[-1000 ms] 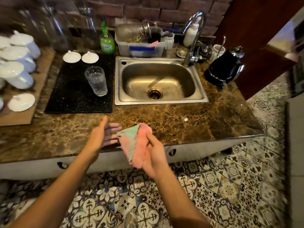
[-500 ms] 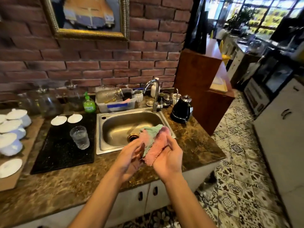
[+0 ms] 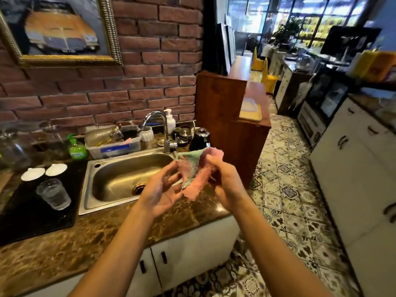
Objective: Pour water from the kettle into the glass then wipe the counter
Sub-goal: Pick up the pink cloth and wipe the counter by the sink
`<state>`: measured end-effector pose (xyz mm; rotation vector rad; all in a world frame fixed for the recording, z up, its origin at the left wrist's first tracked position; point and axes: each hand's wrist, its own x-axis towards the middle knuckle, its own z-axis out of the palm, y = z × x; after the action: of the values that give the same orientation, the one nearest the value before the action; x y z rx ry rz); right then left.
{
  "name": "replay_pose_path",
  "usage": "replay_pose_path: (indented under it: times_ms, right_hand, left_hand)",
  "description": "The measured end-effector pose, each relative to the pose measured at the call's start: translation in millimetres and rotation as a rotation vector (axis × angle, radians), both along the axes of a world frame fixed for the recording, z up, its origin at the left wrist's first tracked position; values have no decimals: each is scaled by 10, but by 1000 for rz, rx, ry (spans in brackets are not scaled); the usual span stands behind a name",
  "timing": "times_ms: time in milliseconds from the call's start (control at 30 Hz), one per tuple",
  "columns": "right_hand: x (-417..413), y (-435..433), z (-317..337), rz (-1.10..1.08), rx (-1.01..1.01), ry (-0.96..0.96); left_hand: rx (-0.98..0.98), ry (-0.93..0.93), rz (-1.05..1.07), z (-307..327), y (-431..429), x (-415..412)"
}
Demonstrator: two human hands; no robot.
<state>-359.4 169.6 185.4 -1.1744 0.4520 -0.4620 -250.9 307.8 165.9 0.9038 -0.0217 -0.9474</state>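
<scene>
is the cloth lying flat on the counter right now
No, the cloth is held up off the counter, gripped in the right hand with the left hand open beside it.

The cloth (image 3: 196,172) hides most of the kettle (image 3: 198,139); the framed picture (image 3: 57,28) is blurred.

The near strip of the tabletop (image 3: 64,249) lies bare from the black mat (image 3: 32,213) to the right corner, open to a sweeping hand. On the mat the glass (image 3: 53,197) stands alone, with two white lids (image 3: 44,172) behind it. The sink (image 3: 126,179) basin is open. The back edge is crowded (little room there): green bottle (image 3: 77,147), plastic tub (image 3: 113,144), faucet (image 3: 162,127), black kettle (image 3: 199,139). A wooden cabinet (image 3: 222,112) walls the right end.
</scene>
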Motion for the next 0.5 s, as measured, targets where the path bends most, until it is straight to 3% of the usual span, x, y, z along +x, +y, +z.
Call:
replay_pose_path:
  times_ms: [167,500]
  right_hand:
    - [-334,-469,-20,146,35,29]
    - [-343,-1080,-261,89,288,58]
  left_hand:
    - [-32,-8,-18,-56,-361,-233]
    - [-18,-1,-82,-230,-873,-213]
